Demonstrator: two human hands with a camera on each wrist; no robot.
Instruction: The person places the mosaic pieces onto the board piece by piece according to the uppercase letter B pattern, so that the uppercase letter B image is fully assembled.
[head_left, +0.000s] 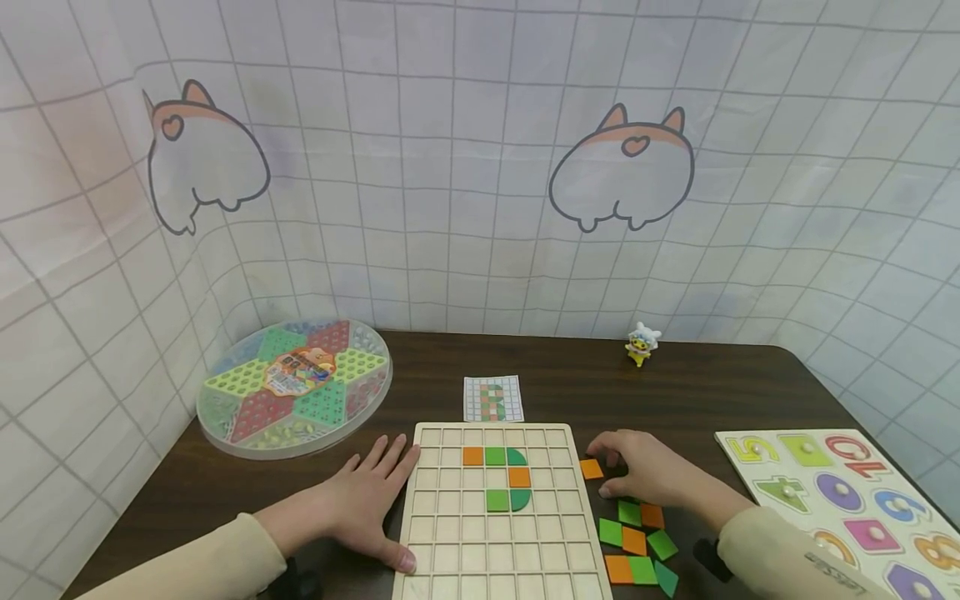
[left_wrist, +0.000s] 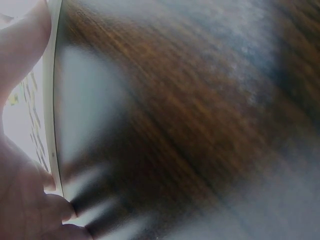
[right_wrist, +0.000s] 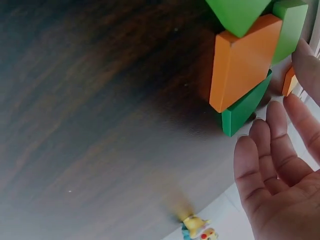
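My left hand (head_left: 367, 504) rests spread at the left edge of a pale wooden grid board (head_left: 450, 558), its thumb on the front-left part. Toward the board's back lie orange, light green and dark green pieces, including rounded ones like this dark green quarter-circle (head_left: 520, 500). Beyond the right edge, my right hand (head_left: 648, 467) hovers with bent fingers around a loose orange square tile (head_left: 591, 469). Thumb and forefinger stand apart at that tile; a firm pinch does not show. Closer to the body is a group of loose tiles (head_left: 633, 542), orange and green.
A pattern card (head_left: 492, 398) lies behind the board. At the back left is a round Chinese checkers set (head_left: 296, 387). A number puzzle board (head_left: 847, 500) occupies the right side, and a small figurine (head_left: 641, 343) stands near the back edge of the dark table (head_left: 555, 367).
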